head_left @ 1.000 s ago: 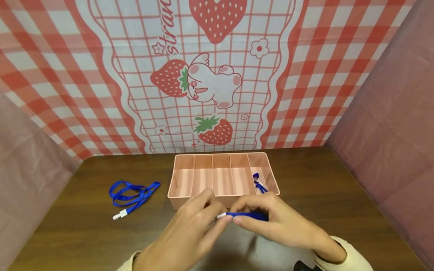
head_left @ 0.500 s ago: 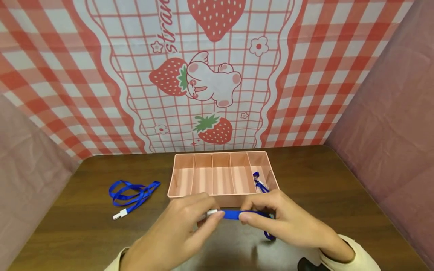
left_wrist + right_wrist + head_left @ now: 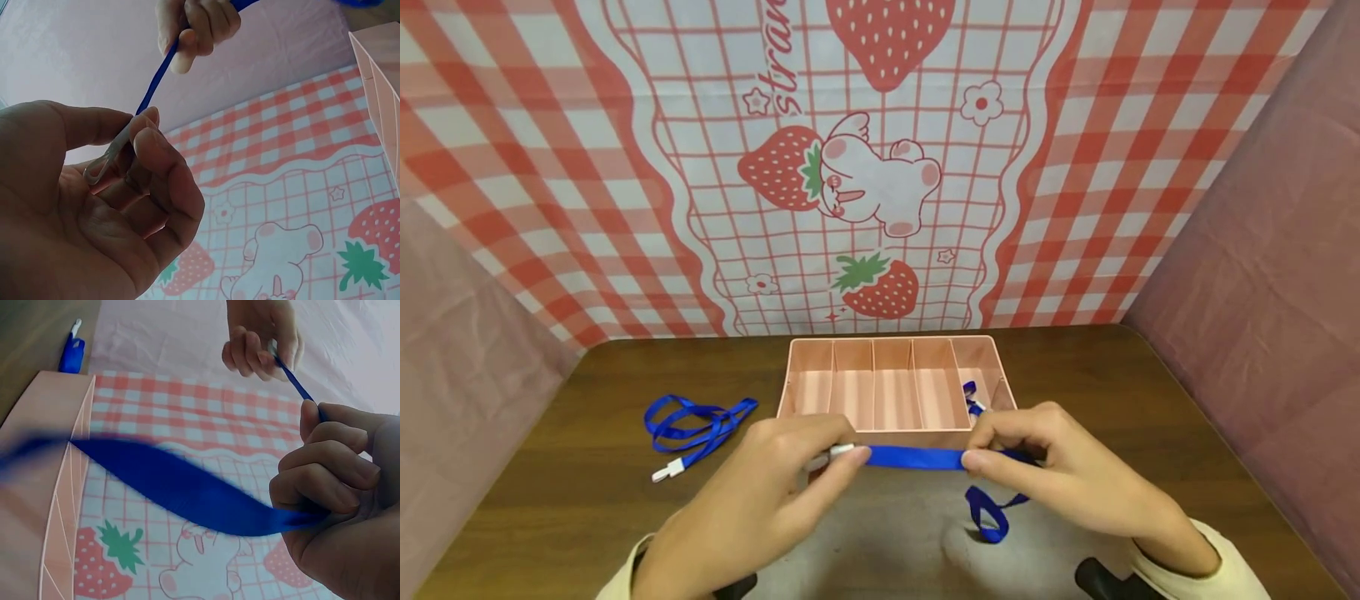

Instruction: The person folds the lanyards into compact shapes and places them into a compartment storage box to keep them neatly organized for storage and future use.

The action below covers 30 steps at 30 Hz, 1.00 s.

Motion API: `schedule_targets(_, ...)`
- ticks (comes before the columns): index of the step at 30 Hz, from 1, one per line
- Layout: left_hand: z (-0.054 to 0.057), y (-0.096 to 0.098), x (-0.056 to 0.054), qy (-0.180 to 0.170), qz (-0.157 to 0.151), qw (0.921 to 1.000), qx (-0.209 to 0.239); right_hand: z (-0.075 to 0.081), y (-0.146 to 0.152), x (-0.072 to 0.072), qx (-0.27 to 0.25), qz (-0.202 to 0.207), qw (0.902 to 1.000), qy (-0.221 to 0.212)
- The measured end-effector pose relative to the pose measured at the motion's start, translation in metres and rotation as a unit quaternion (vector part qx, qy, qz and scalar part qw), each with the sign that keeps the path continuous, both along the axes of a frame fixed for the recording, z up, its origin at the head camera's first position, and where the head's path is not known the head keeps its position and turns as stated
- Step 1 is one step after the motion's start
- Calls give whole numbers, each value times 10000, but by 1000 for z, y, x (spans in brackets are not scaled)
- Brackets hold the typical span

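Lanyard [image 3: 916, 457] straight between 2 hands [image 3: 752, 492] [image 3: 1067, 479], clip [image 3: 842, 450] in left.

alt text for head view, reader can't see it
A left hand and right hand hold a blue lanyard taut, the left at its white clip. Beyond sits a five-slot tray, a second lanyard in its rightmost slot; a third lanyard lies on the table left of it.

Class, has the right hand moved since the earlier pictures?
Yes: judged against the pink tray, the right hand has moved rightward, away from the left hand.
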State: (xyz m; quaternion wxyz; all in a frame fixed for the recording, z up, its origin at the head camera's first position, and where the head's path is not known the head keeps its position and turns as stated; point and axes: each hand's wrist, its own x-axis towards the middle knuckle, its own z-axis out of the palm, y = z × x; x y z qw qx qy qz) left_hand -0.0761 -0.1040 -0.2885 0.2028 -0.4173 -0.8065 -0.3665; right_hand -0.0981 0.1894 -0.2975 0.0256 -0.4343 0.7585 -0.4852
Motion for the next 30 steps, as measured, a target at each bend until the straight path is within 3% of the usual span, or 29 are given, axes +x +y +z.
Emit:
schedule_targets(4,2,-4,-1,-187,-59,9998,57,3,7,-2,174,-312,9994,28)
schedule_targets(12,7,-15,-4,-194,35,9998,76,6,16,-7,30,-291,9995,139)
schedule_targets(17,11,-24,-4,-396,166,9991,-54,6,20,-9,-54,-242,9994,251)
schedule_targets(22,14,-33,-5,-562,232,9981,-117,8,24,-10,-25,-412,9986,342)
schedule_targets(30,15,-39,-13,-542,277,9981,-136,14,36,-15,24,-670,9970,385)
